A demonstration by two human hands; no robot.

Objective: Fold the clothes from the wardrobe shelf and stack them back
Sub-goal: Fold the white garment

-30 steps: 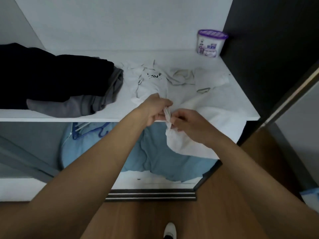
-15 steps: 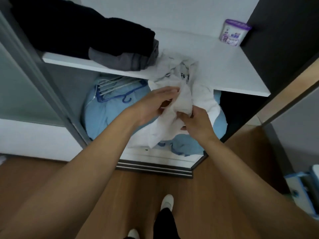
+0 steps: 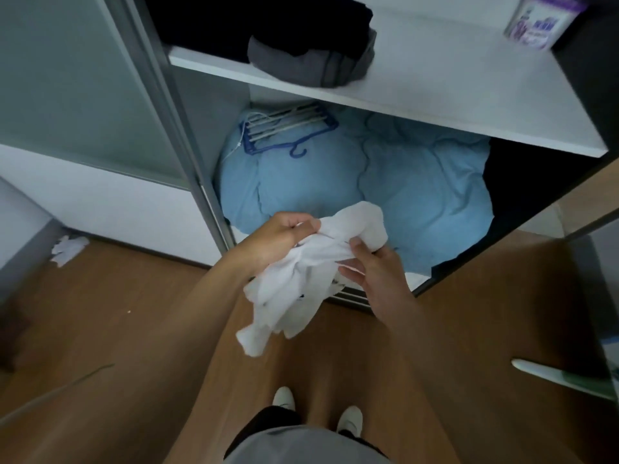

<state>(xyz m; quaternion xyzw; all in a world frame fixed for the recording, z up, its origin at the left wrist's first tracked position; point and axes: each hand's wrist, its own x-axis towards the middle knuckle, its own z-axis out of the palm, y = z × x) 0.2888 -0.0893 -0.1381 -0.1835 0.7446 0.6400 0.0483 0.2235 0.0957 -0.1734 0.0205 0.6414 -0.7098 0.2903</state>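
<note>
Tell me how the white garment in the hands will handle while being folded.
Probably floppy: the white garment hangs bunched and limp below the left hand and right hand. Likely light, since pinched fingers carry it. It may need a flat surface to fold neatly.

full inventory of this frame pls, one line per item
white garment: 1, white, bunched, held in the air in front of the wardrobe
dark clothes: pile, black, shelf left
grey garment: 1, grey, under the black pile
shelf: 1, white, upper wardrobe
tub: 1, white and purple, shelf right
bedding: 1, light blue, below shelf
hangers: bundle, blue and white, on bedding
crumpled item: 1, white, floor left
shoes: 2, white, floor
left hand: grips garment
right hand: grips garment
</note>
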